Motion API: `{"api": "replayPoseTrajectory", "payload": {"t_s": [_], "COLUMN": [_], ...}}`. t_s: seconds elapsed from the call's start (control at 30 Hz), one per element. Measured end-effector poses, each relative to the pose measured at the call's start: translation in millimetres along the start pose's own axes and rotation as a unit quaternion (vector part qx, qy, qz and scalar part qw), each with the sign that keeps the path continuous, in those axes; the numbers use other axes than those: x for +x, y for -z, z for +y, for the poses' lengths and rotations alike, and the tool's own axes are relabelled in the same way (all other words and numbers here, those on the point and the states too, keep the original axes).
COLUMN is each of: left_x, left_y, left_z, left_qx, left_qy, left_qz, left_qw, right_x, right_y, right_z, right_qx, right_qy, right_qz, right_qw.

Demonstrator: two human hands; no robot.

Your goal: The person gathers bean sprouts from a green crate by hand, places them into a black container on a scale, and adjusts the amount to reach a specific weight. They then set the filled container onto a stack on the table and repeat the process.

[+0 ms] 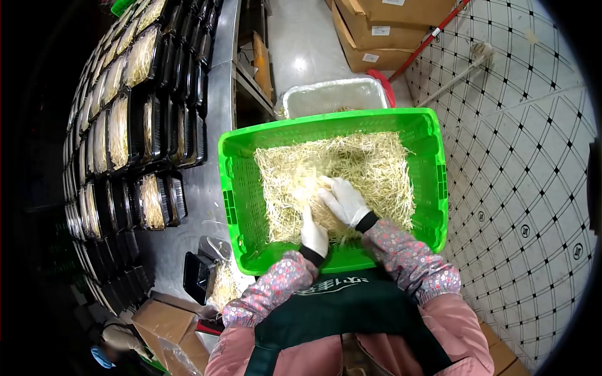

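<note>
A green plastic crate (333, 119) holds a wide bed of pale bean sprouts (382, 169). Both of my hands wear white gloves and are down in the sprouts. My left hand (313, 232) is at the near left part of the bed, with one finger stretched forward and its other fingers partly hidden. My right hand (343, 199) lies to the right of it, its fingers bent around a bunch of sprouts between the two hands.
Black trays of sprouts (119, 131) stand stacked on the metal table (219, 94) at left. An open black tray (197, 276) sits near the crate. Cardboard boxes (382, 28) and a lined bin (335, 94) are beyond. Another person (125, 341) is at lower left.
</note>
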State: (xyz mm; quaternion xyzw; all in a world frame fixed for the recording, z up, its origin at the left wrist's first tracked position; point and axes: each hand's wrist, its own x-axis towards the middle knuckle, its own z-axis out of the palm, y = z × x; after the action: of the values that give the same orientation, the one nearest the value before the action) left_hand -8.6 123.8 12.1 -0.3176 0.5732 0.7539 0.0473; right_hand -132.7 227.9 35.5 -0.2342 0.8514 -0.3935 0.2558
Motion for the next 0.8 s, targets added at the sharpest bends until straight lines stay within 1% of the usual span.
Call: {"api": "replayPoseTrajectory", "payload": {"t_s": [0.03, 0.07, 0.1, 0.13, 0.17, 0.2, 0.23, 0.27, 0.3, 0.33, 0.37, 0.43, 0.5, 0.53, 0.57, 0.6, 0.63, 0.67, 0.77, 0.8], "left_x": [-12.5, -13.0, -13.4, -15.2, -15.1, -6.2, -10.8, -6.8, -3.8, -1.7, -0.7, 2.9, 17.7, 30.2, 43.7, 58.4, 72.9, 87.4, 123.3, 130.4], "left_y": [3.9, -3.1, -10.2, -5.6, 6.0, 24.3, 29.3, 43.1, 56.3, 63.2, 61.9, 54.1, 41.7, 38.1, 35.5, 27.7, 25.0, 23.8, 26.6, 30.3], "left_z": [-4.6, -1.6, 1.4, 9.7, 16.1, 11.6, 37.5, 29.6, 19.5, 22.9, 24.0, 36.3, 26.2, 17.0, 8.8, 16.0, 20.7, 26.2, 35.8, 33.8], "left_qx": [0.215, -0.040, -0.288, -0.201, -0.111, -0.073, 0.022, 0.184, 0.339, 0.428, 0.492, 0.612, 0.693, 0.714, 0.735, 0.735, 0.748, 0.741, 0.700, 0.684], "left_qy": [-0.055, 0.108, 0.254, 0.298, 0.337, 0.370, 0.321, 0.210, 0.093, -0.039, -0.050, -0.075, -0.093, -0.102, -0.110, -0.087, -0.110, -0.097, -0.077, -0.106], "left_qz": [-0.024, -0.025, 0.058, -0.033, -0.123, -0.205, -0.210, -0.196, -0.175, -0.157, -0.163, -0.167, -0.188, -0.182, -0.176, -0.160, -0.134, -0.120, -0.104, -0.096], "left_qw": [0.975, 0.993, 0.921, 0.933, 0.927, 0.903, 0.923, 0.940, 0.920, 0.889, 0.854, 0.769, 0.690, 0.668, 0.646, 0.653, 0.640, 0.653, 0.702, 0.715], "right_x": [10.6, 21.8, 31.3, 42.2, 49.8, 45.2, 42.0, 33.8, 21.7, 9.3, -1.3, -23.6, -36.3, -36.2, -28.1, -15.6, 0.2, 16.2, 50.0, 52.8], "right_y": [6.9, 14.2, 20.8, 13.0, 16.8, 23.8, 30.7, 33.6, 33.4, 39.2, 31.7, 16.7, -8.2, -21.4, -32.4, -43.8, -32.1, -10.6, 15.7, 12.5], "right_z": [1.2, 3.1, 5.8, 31.8, 53.1, 64.1, 72.1, 78.7, 78.4, 63.4, 60.8, 40.3, 33.1, 36.2, 50.0, 67.3, 56.5, 51.8, 48.8, 53.2], "right_qx": [-0.008, -0.017, -0.027, -0.071, -0.133, -0.149, -0.165, -0.179, -0.193, -0.227, -0.253, -0.296, -0.331, -0.356, -0.408, -0.458, -0.504, -0.379, -0.322, -0.329], "right_qy": [-0.003, -0.005, -0.007, 0.027, 0.025, 0.010, -0.004, -0.009, -0.015, -0.035, -0.029, -0.008, 0.038, 0.054, 0.069, 0.083, 0.095, 0.022, -0.042, -0.024], "right_qz": [-0.038, -0.074, -0.111, -0.082, -0.097, -0.066, -0.035, 0.005, 0.044, 0.014, -0.005, -0.102, -0.209, -0.223, -0.164, -0.104, -0.043, -0.144, -0.202, -0.172], "right_qw": [0.999, 0.997, 0.993, 0.994, 0.986, 0.987, 0.986, 0.984, 0.980, 0.973, 0.967, 0.950, 0.919, 0.906, 0.895, 0.879, 0.857, 0.914, 0.924, 0.928]}}
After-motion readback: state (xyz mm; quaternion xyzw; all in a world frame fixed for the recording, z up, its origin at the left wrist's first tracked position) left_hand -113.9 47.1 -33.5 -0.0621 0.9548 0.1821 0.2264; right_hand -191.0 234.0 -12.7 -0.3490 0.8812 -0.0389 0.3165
